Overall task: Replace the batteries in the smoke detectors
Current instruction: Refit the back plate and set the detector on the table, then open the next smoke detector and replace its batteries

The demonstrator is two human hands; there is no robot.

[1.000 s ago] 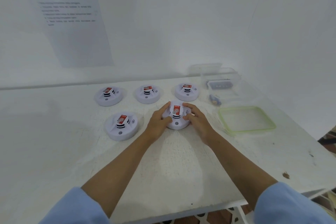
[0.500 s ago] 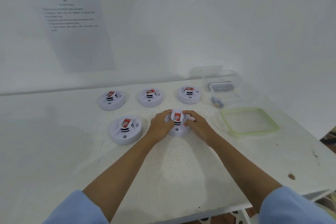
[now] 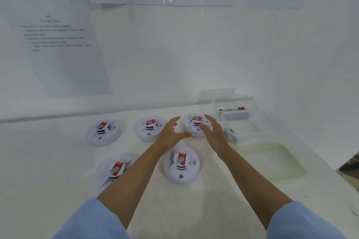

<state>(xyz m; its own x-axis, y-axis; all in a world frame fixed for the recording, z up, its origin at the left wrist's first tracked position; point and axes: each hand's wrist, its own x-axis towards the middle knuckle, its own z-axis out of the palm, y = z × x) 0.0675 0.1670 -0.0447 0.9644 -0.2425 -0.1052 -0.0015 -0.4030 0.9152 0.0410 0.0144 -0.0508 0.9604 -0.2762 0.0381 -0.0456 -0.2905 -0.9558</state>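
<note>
While spread wide, both hands (image 3: 191, 132) hold nothing.

Five round white smoke detectors lie flat, each with a red-and-white battery standing in its raised centre. Taking the near-right detector (image 3: 181, 165) as landmark: another (image 3: 114, 170) lies just to its left, partly hidden. Three sit in a row behind it: far left (image 3: 103, 132), middle (image 3: 149, 128), far right (image 3: 195, 125).

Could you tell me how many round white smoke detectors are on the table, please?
5. Back row: left, middle, right between both open hands. Front row: left, partly behind the left forearm, and centre. None seems hidden.
</note>
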